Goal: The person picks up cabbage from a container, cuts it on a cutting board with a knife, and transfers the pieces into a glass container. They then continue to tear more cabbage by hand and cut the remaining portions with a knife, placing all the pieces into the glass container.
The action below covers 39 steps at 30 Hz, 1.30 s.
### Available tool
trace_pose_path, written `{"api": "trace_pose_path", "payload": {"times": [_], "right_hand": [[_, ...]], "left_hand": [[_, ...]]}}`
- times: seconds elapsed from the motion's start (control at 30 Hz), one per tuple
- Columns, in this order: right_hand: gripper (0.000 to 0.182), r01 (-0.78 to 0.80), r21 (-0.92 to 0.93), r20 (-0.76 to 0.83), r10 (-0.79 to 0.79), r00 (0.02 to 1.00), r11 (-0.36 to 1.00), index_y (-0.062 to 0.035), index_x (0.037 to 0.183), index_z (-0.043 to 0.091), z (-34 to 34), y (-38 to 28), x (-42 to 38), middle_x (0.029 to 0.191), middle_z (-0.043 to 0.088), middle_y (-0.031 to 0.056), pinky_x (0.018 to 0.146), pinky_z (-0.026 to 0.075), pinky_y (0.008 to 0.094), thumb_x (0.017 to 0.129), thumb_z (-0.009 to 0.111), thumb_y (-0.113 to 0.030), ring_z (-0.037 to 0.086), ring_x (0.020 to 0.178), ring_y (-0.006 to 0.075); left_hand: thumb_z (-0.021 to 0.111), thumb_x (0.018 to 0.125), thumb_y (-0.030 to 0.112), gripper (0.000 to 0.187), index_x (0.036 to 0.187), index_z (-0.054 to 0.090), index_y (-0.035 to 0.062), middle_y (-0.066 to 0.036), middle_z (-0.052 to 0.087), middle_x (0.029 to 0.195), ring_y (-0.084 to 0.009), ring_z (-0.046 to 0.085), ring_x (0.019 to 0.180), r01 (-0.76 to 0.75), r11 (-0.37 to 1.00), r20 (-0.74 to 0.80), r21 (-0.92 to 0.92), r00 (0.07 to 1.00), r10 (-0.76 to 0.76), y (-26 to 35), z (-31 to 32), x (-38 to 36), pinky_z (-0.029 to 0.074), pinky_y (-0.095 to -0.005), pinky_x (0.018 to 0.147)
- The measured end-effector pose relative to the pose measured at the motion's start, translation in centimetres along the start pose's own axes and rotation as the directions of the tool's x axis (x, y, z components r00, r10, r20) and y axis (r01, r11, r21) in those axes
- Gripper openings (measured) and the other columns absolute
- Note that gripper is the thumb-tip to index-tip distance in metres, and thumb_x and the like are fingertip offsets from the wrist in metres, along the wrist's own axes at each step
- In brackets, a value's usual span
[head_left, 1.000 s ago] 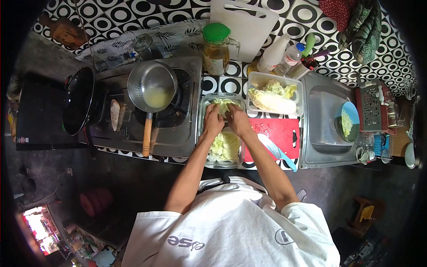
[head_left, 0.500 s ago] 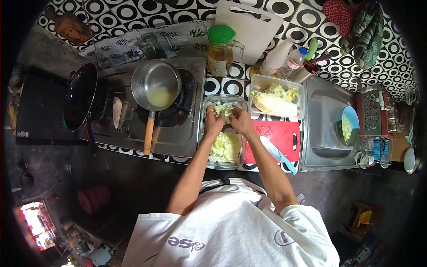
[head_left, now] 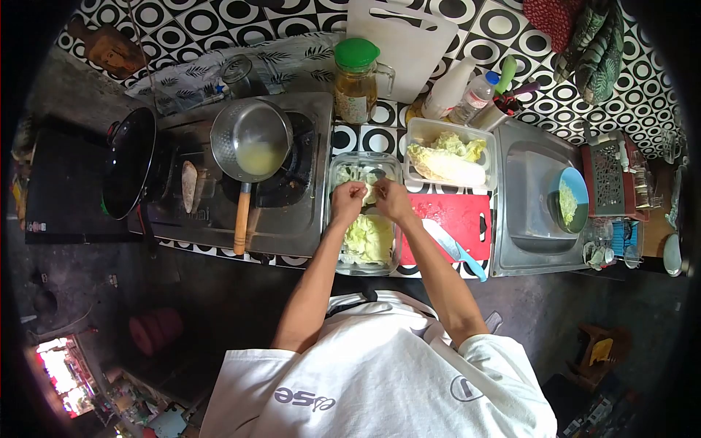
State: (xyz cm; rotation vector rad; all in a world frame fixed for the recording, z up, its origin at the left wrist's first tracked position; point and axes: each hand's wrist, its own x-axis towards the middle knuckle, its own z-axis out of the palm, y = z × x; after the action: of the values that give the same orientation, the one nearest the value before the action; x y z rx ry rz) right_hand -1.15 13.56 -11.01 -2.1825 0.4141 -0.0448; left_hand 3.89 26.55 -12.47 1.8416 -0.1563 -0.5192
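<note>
My left hand (head_left: 348,201) is closed, fingertips pinched together over the far part of a clear glass container (head_left: 398,255). Right beside it, my right hand (head_left: 393,201) is closed too, its fingertips almost meeting the left ones. What the fingers pinch is too small to make out. Pale cabbage pieces (head_left: 358,175) lie under and beyond the fingers, and larger cabbage leaves (head_left: 367,239) fill the near part of the container. To the right, a knife with a light blue handle (head_left: 473,265) rests on a red cutting board (head_left: 460,219).
A plastic tub (head_left: 491,153) with cabbage is behind the board. A saucepan (head_left: 252,139) stands on the stove (head_left: 197,219) at left. Behind are a green-lidded pitcher (head_left: 355,80) and bottles. At right, the sink (head_left: 537,241) holds a blue bowl (head_left: 579,190).
Both hands have lifted slightly, and the left fingers have drawn together into a pinch nearer the right ones. The whole view has shifted a little.
</note>
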Motion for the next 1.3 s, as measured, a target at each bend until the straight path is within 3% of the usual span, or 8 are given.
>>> {"api": "trace_pose_path", "payload": {"times": [0.1, 0.27, 0.33, 0.57, 0.77, 0.97, 1.1, 1.3], "right_hand": [[0.021, 0.017, -0.159, 0.086, -0.004, 0.996, 0.987, 0.0031, 0.084, 0.058, 1.0, 0.4, 0.6, 0.071, 0.058, 0.0204, 0.061, 0.044, 0.0348, 0.074, 0.057, -0.015, 0.057, 0.063, 0.0279], [0.019, -0.061, 0.026, 0.042, 0.059, 0.997, 0.998, 0.0022, 0.076, 0.059, 1.3, 0.8, 0.8, 0.071, 0.059, 0.0209, 0.061, 0.045, 0.0357, 0.071, 0.06, -0.016, 0.059, 0.066, 0.032], [0.018, -0.042, -0.035, 0.048, 0.044, 0.998, 0.999, 0.0019, 0.074, 0.059, 1.5, 1.2, 0.9, 0.07, 0.059, 0.0211, 0.061, 0.045, 0.0361, 0.072, 0.061, -0.016, 0.059, 0.066, 0.0324], [0.015, -0.092, -0.103, -0.085, 0.084, 0.993, 0.99, 0.0012, 0.071, 0.059, 2.5, 0.6, 0.9, 0.068, 0.058, 0.0218, 0.06, 0.045, 0.0374, 0.07, 0.062, -0.013, 0.058, 0.065, 0.0332], [0.01, 0.003, -0.036, 0.077, -0.001, 0.997, 0.999, 0.0012, 0.073, 0.058, 1.0, 1.2, 0.4, 0.071, 0.058, 0.0214, 0.061, 0.045, 0.0371, 0.068, 0.055, -0.007, 0.059, 0.067, 0.0335], [0.011, -0.023, -0.013, -0.068, 0.022, 0.997, 1.0, 0.0013, 0.073, 0.058, 2.2, 1.3, 0.5, 0.068, 0.057, 0.0202, 0.061, 0.044, 0.0346, 0.067, 0.055, -0.007, 0.057, 0.063, 0.0292], [0.014, -0.122, -0.001, 0.035, 0.122, 0.992, 0.992, 0.0016, 0.078, 0.059, 0.9, 0.8, 0.3, 0.068, 0.058, 0.0175, 0.06, 0.045, 0.0323, 0.069, 0.058, -0.009, 0.057, 0.061, 0.0233], [0.023, -0.289, 0.38, 0.218, 0.219, 0.951, 0.878, 0.0032, 0.093, 0.059, -0.7, 0.3, 0.5, 0.079, 0.063, 0.0117, 0.063, 0.047, 0.0298, 0.075, 0.056, -0.012, 0.06, 0.069, 0.018]], "left_hand": [[0.062, 0.074, 0.004, 0.017, 0.091, 0.062, -0.0016, -0.01, 0.064, 0.081, -0.0133, 0.059, 0.072, -0.03, 0.994, -0.017, 0.104, 0.999, 0.032, 0.0, 0.3, -0.3, 0.046, -0.0253, 0.067], [0.061, 0.069, 0.001, 0.017, 0.086, 0.066, 0.0026, -0.008, 0.065, 0.075, -0.0156, 0.062, 0.068, 0.03, 0.992, 0.129, 0.122, 0.991, -0.046, 2.0, -0.4, -0.7, 0.048, -0.0267, 0.066], [0.059, 0.067, 0.0, 0.015, 0.079, 0.067, 0.0036, -0.01, 0.065, 0.069, -0.0172, 0.062, 0.065, -0.04, 0.935, 0.001, 0.353, 0.999, 0.043, 1.5, 0.2, -0.3, 0.048, -0.0266, 0.063], [0.059, 0.064, 0.002, 0.011, 0.074, 0.064, 0.0004, -0.017, 0.061, 0.067, -0.0289, 0.06, 0.063, -0.11, 0.903, -0.09, 0.416, 0.983, 0.161, 0.6, 0.8, -0.5, 0.047, -0.0338, 0.061], [0.062, 0.067, 0.004, 0.017, 0.084, 0.064, 0.0003, -0.016, 0.064, 0.074, -0.0234, 0.063, 0.068, -0.102, 0.938, -0.066, 0.332, 0.989, 0.131, 0.2, 0.5, -0.2, 0.048, -0.03, 0.064], [0.057, 0.07, -0.002, 0.017, 0.086, 0.061, -0.0013, -0.014, 0.063, 0.073, -0.0186, 0.06, 0.065, -0.033, 0.988, 0.017, 0.149, 0.999, 0.031, 0.6, -0.1, 0.0, 0.046, -0.0282, 0.064], [0.057, 0.074, 0.0, 0.019, 0.093, 0.059, -0.0015, -0.008, 0.062, 0.079, -0.0128, 0.057, 0.07, 0.068, 0.998, 0.115, 0.009, 0.991, -0.069, 0.1, -0.2, 0.5, 0.044, -0.0253, 0.064], [0.053, 0.075, 0.0, 0.022, 0.097, 0.059, -0.001, -0.008, 0.061, 0.083, -0.0138, 0.056, 0.075, 0.058, 0.995, 0.165, -0.082, 0.985, -0.044, 1.2, -0.6, -0.3, 0.044, -0.0245, 0.068]]}}
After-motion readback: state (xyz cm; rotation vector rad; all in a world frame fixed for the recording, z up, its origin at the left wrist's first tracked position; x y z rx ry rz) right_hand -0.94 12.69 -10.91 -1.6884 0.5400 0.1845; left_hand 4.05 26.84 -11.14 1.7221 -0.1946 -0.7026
